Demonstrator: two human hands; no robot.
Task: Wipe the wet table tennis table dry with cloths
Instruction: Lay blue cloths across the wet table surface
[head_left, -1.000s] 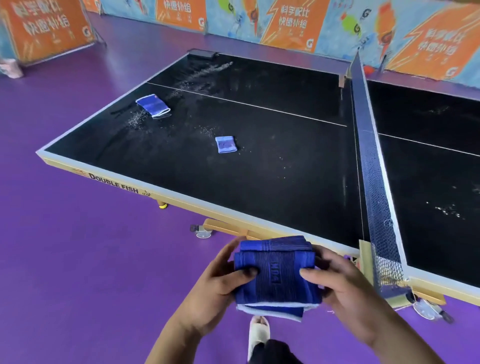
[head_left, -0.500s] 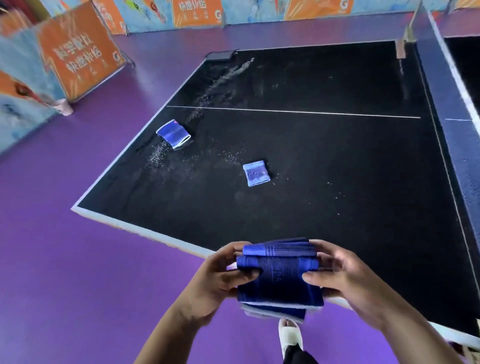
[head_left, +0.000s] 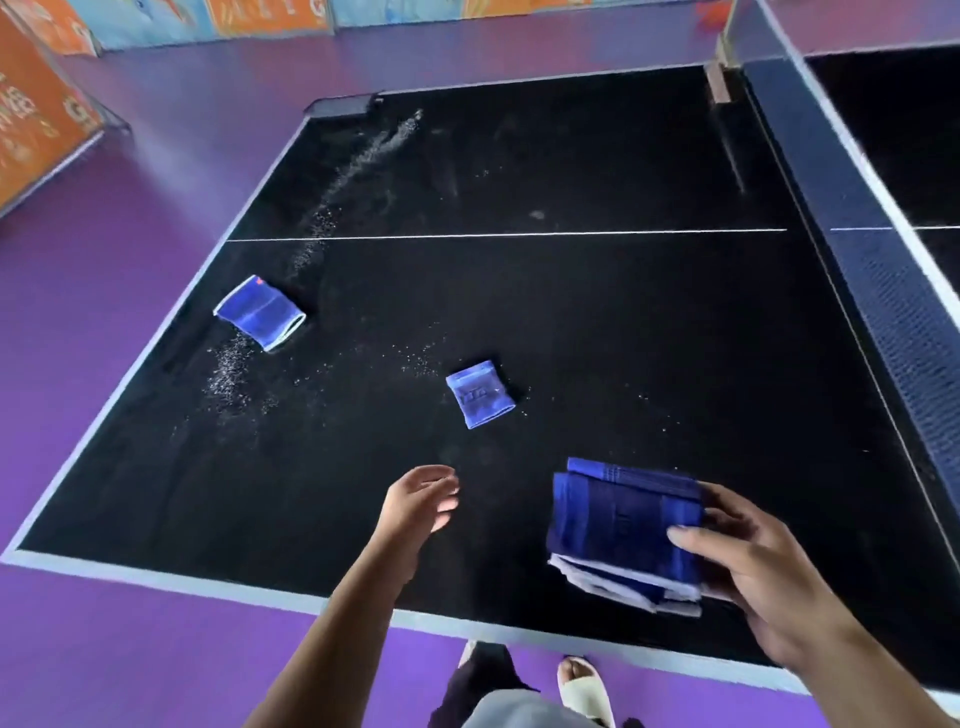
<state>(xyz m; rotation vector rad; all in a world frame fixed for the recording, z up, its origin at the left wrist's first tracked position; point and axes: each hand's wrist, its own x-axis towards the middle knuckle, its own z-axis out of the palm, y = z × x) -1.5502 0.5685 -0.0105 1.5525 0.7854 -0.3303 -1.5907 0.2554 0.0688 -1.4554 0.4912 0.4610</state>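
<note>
The left grip (head_left: 421, 499), a bare hand on an outstretched forearm, is reaching out over the near part of the black table tennis worktop (head_left: 571, 322). Its palm is facing down and its fingers are loosely spread and lightly bent, so it is standing wide and holding nothing. Whether it is touching the surface cannot be told. The right grip (head_left: 753, 566) is clasping a stack of folded dark-blue cloths (head_left: 618, 525) with pale hems, its thumb lying across the top face and its fingers curling underneath. The stack is hanging just inside the worktop's near edge, towards the net side, and its layers are too blurred for counting. Two more cloths are lying on the worktop. One small folded blue cloth (head_left: 479, 393) is sitting between the near edge and the white centre line (head_left: 519, 235), just beyond the left grip. One larger folded blue cloth (head_left: 260, 312) is resting near the left edge. Two wet marks are showing: a patch of water droplets (head_left: 228, 374) is glinting beside the larger cloth, on its near side, and a long streak of droplets (head_left: 363, 161) is running from the far left corner towards the centre line. One dark-blue net (head_left: 883, 291) is bounding the worktop's right side. Below the near edge, one pale sandalled foot (head_left: 584, 691) is standing on the purple floor (head_left: 104, 649).
</note>
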